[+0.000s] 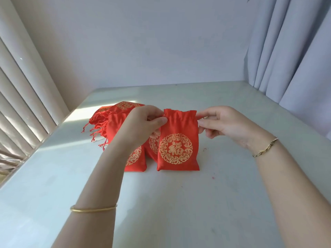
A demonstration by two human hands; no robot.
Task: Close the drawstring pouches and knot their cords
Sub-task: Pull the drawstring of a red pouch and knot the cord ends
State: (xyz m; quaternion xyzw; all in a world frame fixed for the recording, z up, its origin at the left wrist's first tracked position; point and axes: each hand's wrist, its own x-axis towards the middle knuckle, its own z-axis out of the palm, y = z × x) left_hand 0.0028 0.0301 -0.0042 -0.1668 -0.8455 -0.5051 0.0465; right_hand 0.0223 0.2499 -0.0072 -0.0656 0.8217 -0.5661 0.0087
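- Far left of the frame: pale vertical blinds (21, 97) run down the edge, and sunlight falls across the table's left side.
- Left of centre: a pile of red pouches (114, 120) with gold round emblems lies on the white table (197, 203). Their loose red cords (95, 133) trail off towards the left.
- Lower left: a plain gold bangle (93, 209) sits on the left forearm.
- Centre left: the left hand (143, 122) is closed in a pinch, thumb against curled fingers, at the upper left corner of the held pouch (178, 151). Whether it has the cord or only the cloth cannot be told, because the fingers cover that spot.
- Centre: the held pouch stands upright in front of the pile, its bottom edge at the table. Its gold emblem faces the camera and its mouth is partly gathered into folds.
- Centre right: the right hand (227, 122) pinches at the pouch's upper right corner with thumb and forefinger, the other fingers curled below. A short red bit shows at the fingertips — cord or cloth, it is too small to say.
- Right: a thin gold bracelet (265, 146) circles the right wrist.
- Upper right: a pale grey curtain (290, 51) hangs in folds behind the table's far corner.
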